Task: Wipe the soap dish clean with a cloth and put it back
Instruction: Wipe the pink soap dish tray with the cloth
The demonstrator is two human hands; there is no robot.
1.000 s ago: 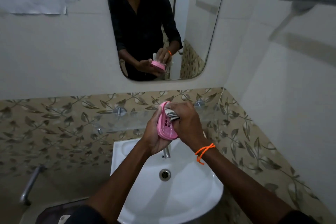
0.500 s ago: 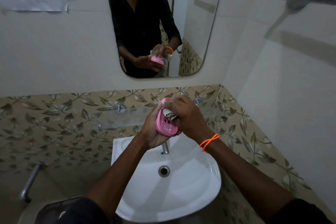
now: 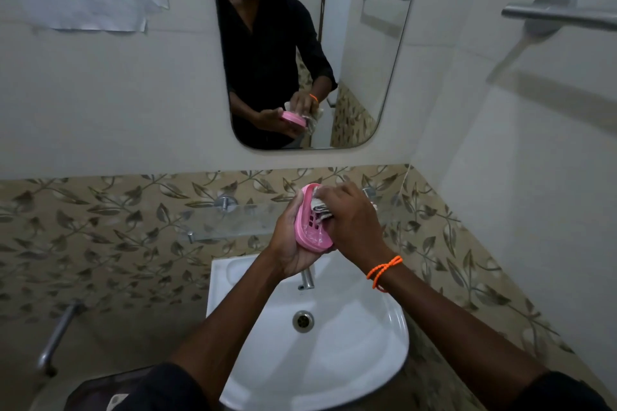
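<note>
A pink slotted soap dish (image 3: 311,229) is held above the white sink (image 3: 347,360), tilted with its hollow side facing right. My left hand (image 3: 291,245) cradles it from the left and below, fingers curled round its back. My right hand (image 3: 352,220) grips a bunched light cloth (image 3: 320,207) and presses it into the upper part of the dish. Most of the cloth is hidden under my right fingers. An orange cord is tied around my right wrist.
A glass shelf (image 3: 230,222) on metal pegs runs along the leaf-patterned tiles behind my hands. The tap (image 3: 306,279) stands below the dish. A mirror (image 3: 364,53) hangs above, a towel bar (image 3: 561,15) on the right wall, a grab bar (image 3: 56,334) at lower left.
The cloth in my right hand has shifted up toward the top end of the dish, uncovering more of its slotted bottom. Both hands stay over the sink.
</note>
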